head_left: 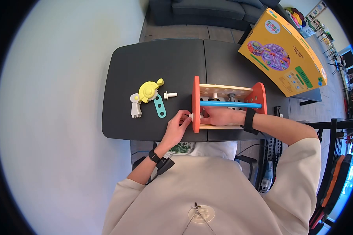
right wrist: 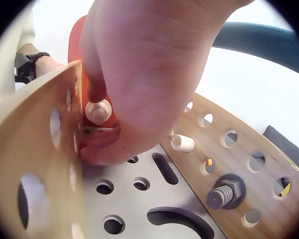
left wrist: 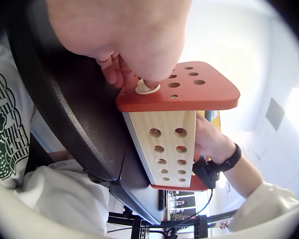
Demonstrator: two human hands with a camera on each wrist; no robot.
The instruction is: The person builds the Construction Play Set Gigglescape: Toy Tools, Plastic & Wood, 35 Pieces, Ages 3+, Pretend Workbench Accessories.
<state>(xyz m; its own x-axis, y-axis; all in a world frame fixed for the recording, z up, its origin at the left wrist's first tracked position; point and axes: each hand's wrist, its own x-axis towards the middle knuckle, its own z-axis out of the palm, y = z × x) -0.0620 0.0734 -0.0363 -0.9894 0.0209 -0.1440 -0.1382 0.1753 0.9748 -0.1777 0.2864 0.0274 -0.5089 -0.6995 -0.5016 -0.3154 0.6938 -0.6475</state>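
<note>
An orange-red and wood toy toolbox point(head_left: 259, 96) with a blue handle bar point(head_left: 231, 104) stands on the table. At its left end panel point(left wrist: 209, 89), my left hand point(head_left: 177, 126) pinches the head of a white toy bolt point(left wrist: 147, 88) from outside. My right hand point(head_left: 223, 116) reaches in under the bar. Its fingers are round a white nut point(right wrist: 104, 105) on the bolt's inner end, against the orange-red panel. In the far wooden side sit a white peg point(right wrist: 183, 143) and a grey bolt with a nut point(right wrist: 230, 191).
On the table's left lie a yellow toy saw piece point(head_left: 147, 91) with a white handle, a teal strip with holes point(head_left: 159, 105) and a loose white bolt point(head_left: 170, 95). A large yellow box point(head_left: 282, 55) stands at the back right. A wall point(head_left: 66, 117) runs along the left.
</note>
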